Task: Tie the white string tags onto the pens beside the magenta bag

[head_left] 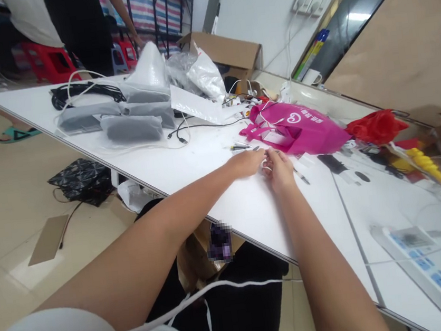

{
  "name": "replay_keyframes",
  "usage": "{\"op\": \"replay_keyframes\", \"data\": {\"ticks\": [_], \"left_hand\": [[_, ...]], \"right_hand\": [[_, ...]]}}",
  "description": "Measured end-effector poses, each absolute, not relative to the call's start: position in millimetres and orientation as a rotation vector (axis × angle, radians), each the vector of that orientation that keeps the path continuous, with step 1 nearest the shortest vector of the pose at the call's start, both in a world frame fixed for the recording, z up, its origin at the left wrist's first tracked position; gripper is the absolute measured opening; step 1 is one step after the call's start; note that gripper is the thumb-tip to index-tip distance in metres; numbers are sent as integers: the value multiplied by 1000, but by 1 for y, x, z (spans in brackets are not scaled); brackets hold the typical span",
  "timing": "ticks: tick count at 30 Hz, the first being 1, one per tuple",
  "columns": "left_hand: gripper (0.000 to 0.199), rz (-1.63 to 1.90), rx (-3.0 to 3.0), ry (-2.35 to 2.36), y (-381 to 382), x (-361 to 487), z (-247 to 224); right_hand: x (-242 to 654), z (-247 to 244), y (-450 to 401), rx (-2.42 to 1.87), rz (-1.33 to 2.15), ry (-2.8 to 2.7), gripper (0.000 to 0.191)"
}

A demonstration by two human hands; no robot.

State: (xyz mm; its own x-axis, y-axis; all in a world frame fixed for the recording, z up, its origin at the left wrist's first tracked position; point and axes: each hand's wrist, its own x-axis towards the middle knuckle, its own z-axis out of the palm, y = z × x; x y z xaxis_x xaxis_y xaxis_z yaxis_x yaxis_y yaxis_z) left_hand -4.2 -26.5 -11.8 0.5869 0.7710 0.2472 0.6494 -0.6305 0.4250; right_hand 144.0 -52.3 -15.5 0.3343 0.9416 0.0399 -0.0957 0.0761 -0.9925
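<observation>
My left hand (249,163) and my right hand (279,171) meet fingertip to fingertip over the white table (245,210). Both sets of fingers are closed in a pinch. Whatever sits between them is too small and blurred to name. Just beyond my left hand lie slim pen-like tools (239,146). Beside my right hand, on its outer side, rests another thin dark tool (301,176). Behind both hands spreads a magenta bag (312,128) with white print.
Grey wrapped packages (132,129) and coiled black cable (88,93) lie at the table's far left. A power strip (427,269) is at the right, near a yellow tool (436,170) and red plastic bag (377,127). A white cable (234,283) crosses before my body. People are behind.
</observation>
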Motion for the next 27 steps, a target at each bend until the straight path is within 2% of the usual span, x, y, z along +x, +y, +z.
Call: {"op": "replay_keyframes", "data": {"ticks": [8, 17, 27], "left_hand": [[49, 620, 2501, 1177, -52, -26, -13], [35, 575, 2496, 1157, -69, -36, -17], [32, 663, 2486, 1070, -86, -46, -13]], "right_hand": [[135, -25, -71, -1263, 902, -966, 72], [119, -25, -97, -1118, 1052, -878, 60], [113, -31, -120, -1122, 972, -901, 69]]}}
